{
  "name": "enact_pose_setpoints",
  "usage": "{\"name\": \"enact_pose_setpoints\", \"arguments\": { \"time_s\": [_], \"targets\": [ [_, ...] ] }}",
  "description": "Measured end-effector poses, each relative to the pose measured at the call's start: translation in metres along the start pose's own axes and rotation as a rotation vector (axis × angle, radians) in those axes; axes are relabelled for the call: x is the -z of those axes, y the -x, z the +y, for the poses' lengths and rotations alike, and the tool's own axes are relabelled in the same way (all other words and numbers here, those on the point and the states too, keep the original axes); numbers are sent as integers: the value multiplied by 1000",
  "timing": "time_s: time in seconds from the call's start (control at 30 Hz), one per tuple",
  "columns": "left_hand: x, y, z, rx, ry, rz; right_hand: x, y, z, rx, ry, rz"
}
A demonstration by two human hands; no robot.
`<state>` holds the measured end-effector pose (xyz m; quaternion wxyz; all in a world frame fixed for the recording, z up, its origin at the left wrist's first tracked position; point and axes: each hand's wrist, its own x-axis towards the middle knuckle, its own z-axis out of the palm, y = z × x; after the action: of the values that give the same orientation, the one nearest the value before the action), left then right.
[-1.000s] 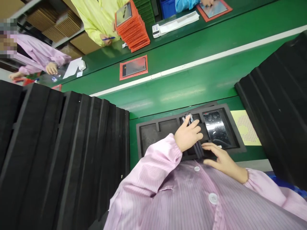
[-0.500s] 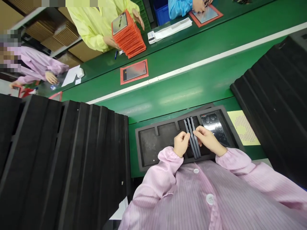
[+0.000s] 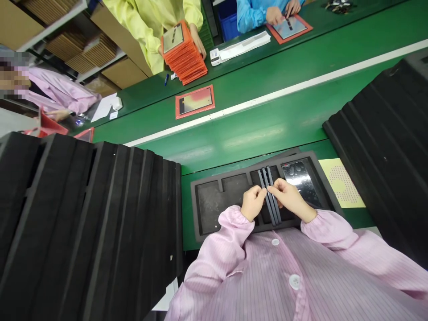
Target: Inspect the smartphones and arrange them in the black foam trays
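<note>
Green bench surfaces (image 3: 254, 129) cross the room, with cardboard boxes (image 3: 123, 72) shelved at the far left. Left to right: a pink-sleeved co-worker (image 3: 63, 87) is at the far bench, and black ribbed trays (image 3: 100, 214) are stacked nearer you. Past them, 1 yellow-clad co-worker (image 3: 147, 31) has both hands at an orange stack (image 3: 185, 60). Before you lies a dark compartmented tray (image 3: 209, 200). Your left hand (image 3: 253, 203) is closed, its thumb and fingers pinching 3 thin, dark slabs (image 3: 272, 205) from the left. These slabs stand side by side, long and narrow, over the tray's middle. Your right hand (image 3: 290, 199) pinches them from the right. Beside it, 1 glossy black panel (image 3: 302, 183) rests in the tray's right compartment; farther right come a yellow sheet (image 3: 341, 183) and another black stack (image 3: 381, 147).
</note>
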<state>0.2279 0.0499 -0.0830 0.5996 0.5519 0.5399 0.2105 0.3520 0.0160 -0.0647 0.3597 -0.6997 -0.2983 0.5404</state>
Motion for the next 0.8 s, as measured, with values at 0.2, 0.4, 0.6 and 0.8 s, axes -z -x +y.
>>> {"name": "enact_pose_setpoints", "arguments": {
  "time_s": [0.2,0.4,0.6,0.8],
  "targets": [
    [-1,-7,2,11,37,22,1,-4,-3,-23,19,3],
    [0,-16,6,49,71,57,1,-15,-9,-55,-2,-43],
    [2,-19,13,115,126,41,0,-19,-11,-78,43,-60],
    [0,-20,15,142,169,35,1,-23,-13,-73,167,-44]
  ]
}}
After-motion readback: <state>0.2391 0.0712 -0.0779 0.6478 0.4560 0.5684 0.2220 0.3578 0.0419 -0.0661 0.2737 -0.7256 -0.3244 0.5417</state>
